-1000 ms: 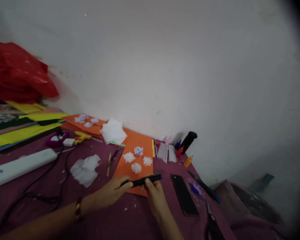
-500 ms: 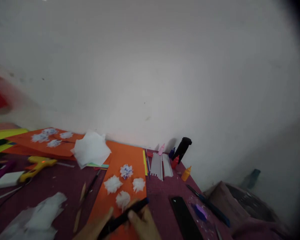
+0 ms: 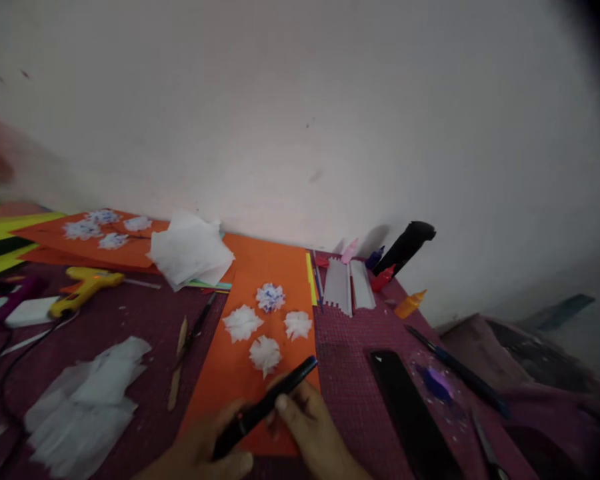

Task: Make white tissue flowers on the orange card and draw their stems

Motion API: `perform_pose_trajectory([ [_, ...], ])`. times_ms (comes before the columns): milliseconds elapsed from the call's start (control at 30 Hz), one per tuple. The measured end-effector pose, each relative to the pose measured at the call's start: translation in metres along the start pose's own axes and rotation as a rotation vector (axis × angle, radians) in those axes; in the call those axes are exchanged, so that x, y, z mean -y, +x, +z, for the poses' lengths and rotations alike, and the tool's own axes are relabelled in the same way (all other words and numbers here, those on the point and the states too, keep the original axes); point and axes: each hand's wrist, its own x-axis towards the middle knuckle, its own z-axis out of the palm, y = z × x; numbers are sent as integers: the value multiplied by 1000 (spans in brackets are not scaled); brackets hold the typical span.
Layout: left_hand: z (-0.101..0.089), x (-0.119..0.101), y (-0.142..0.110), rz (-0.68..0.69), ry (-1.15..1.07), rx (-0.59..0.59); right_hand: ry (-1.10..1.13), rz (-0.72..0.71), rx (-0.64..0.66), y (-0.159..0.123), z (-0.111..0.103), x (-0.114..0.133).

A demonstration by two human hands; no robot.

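Both hands hold a black marker (image 3: 267, 405) slantwise over the near end of an orange paper sheet (image 3: 215, 400), its blue end pointing up and right. My right hand (image 3: 307, 423) pinches it near that blue end. Around the lower end are the fingers of my left hand (image 3: 210, 440). Just beyond the marker lie several crumpled tissue flowers on the sheet: a plain white flower (image 3: 265, 355) is closest, a white flower (image 3: 243, 323) sits left, another white flower (image 3: 298, 325) right, and a flower with blue-purple edges (image 3: 271, 297) is at the far side.
Left are crumpled tissue (image 3: 85, 407), a yellow glue gun (image 3: 83, 290) with a cord, a wooden stick (image 3: 176, 373) and a tissue stack (image 3: 193, 250). Right are a black phone (image 3: 413, 413), a blue-handled cutter (image 3: 463, 373), scissors (image 3: 487, 447) and an orange paint bottle (image 3: 410, 305). A wall rises behind.
The camera view has tilted down and shifted left, so the table things appear higher and further right. The marker stays in both hands, which show more clearly.
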Motion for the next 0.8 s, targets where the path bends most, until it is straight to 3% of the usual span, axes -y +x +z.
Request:
perform_pose_trajectory([
  [67, -1, 0, -3, -68, 75, -28, -5, 26, -82, 0, -3, 0],
  [233, -3, 10, -1, -160, -41, 81, 19, 18, -193, 2, -10, -5],
  [467, 6, 20, -3, 14, -21, 24, 67, 31, -249, -1, -3, -3],
  [667, 11, 19, -5, 33, -15, -35, 84, 109, -259, -2, 2, -3],
  [800, 11, 13, -8, 23, -2, -68, 50, 75, -242, -2, 4, -5],
])
